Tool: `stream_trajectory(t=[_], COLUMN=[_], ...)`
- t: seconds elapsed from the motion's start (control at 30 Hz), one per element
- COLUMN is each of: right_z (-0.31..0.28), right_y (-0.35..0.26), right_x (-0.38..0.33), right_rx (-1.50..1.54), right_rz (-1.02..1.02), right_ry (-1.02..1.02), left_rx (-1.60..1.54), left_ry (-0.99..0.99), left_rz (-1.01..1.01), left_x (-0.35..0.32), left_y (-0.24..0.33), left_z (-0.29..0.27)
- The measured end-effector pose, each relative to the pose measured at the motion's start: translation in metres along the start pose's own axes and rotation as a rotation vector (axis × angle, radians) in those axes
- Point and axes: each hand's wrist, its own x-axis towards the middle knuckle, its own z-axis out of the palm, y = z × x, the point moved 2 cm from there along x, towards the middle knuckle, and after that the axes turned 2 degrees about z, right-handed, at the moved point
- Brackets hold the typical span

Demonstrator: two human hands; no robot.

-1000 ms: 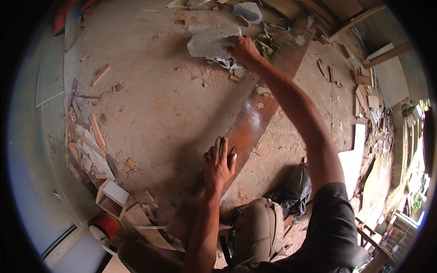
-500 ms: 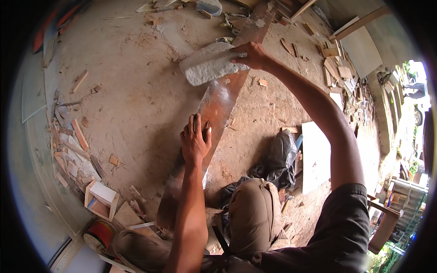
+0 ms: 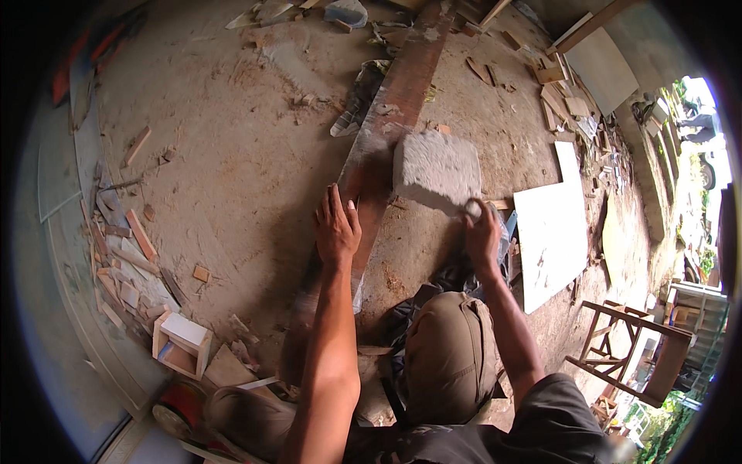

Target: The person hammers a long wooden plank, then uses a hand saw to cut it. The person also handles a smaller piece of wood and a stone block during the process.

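My left hand (image 3: 337, 233) lies with the palm down at the left edge of the long reddish-brown board (image 3: 413, 81); its fingers are stretched forward, the thumb stands a little apart, and it has hold of nothing. My right hand (image 3: 484, 236) is closed, with the fingers and the thumb pinching the lower right corner of a pale grey, rough piece (image 3: 439, 166). This piece is at the right side of the board, and its left end comes to the board's edge; I cannot tell if they touch. The board lies on the dusty floor (image 3: 224, 166) and runs away from me, slanting to the right. Left of it lies a dark crumpled sheet (image 3: 359, 99). Near my knee (image 3: 450, 359) is a black bag (image 3: 456, 272), and farther right a white panel (image 3: 550, 241).
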Motion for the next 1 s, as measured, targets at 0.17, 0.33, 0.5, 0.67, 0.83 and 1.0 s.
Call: stream_trajectory(t=[0.17,0.33,0.5,0.67,0.83,1.0], right_z=[0.030,0.043,0.068,0.096,0.124,0.106], right_y=[0.018,-0.028,0.030,0.081,0.084,0.071], right_x=[-0.038,-0.003,0.048,0.048,0.040,0.053], right_rx=[-0.087,-0.112,-0.070,0.140,0.258,0.340], right_rz=[-0.159,-0.462,-0.084,0.252,0.367,0.295], right_ry=[-0.033,-0.004,0.120,-0.122,-0.076,-0.091], left_rx=[0.015,-0.021,-0.102,-0.057,-0.129,-0.219], left_ry=[0.024,0.135,0.151,0.150,0.171,0.051], left_rz=[0.043,-0.006,-0.145,-0.231,-0.131,-0.223], left_x=[-0.003,0.000,-0.003,0.023,0.013,0.015], left_y=[-0.005,-0.008,-0.021,-0.044,-0.044,-0.027], left_z=[0.001,-0.002,0.020,0.035,0.034,0.010])
